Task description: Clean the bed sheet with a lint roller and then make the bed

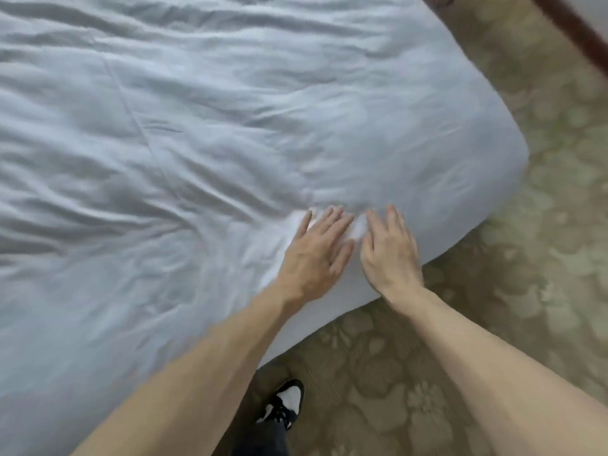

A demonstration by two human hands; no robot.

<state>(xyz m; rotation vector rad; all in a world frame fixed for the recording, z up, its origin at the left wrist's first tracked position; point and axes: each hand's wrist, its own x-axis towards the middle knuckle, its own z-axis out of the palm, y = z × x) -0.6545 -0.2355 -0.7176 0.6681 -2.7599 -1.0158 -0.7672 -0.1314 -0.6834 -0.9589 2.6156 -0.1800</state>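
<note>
Left hand [316,255] and right hand [388,251] lie flat, side by side, on the wrinkled pale-blue fabric bed sheet [197,126]. Fingers straight, holding nothing

Nothing readable is showing up here: no text, label, brand or number is turning up on the sheet [197,126], the carpet [543,258] or the shoe [291,398].

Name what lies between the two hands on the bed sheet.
Only a narrow strip of bed sheet separates the left hand and the right hand, in the head view.
</note>
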